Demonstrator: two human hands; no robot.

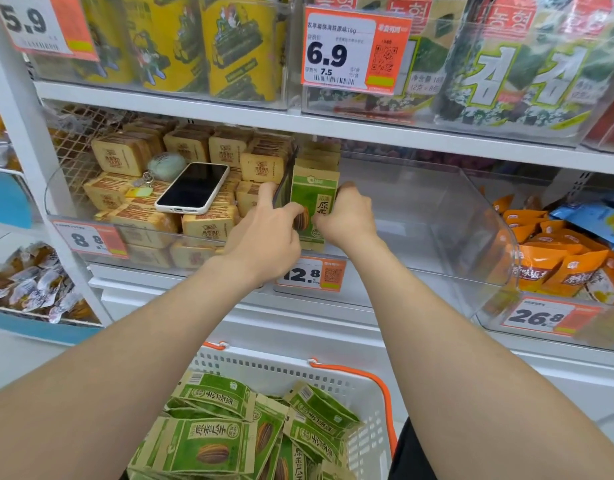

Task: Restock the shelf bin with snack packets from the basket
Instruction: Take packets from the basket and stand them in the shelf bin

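In the head view, a green sunflower-seed packet [314, 202] stood at the left end of the clear shelf bin [437, 209], between the two hands. The left hand [264, 233] pinched its left edge with curled fingers [289, 211], and the right hand [347, 220] gripped its right edge. The packet stood upright, long axis vertical, with its printed face towards the camera. Below, more green packets [212, 441] lay flat in the white basket [298, 372].

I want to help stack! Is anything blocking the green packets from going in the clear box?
Nothing visible does. The left hand and right hand hold the upright green-and-tan paper snack packet inside the clear plastic shelf bin, at its left end. The white-cased phone lies in the next bin.
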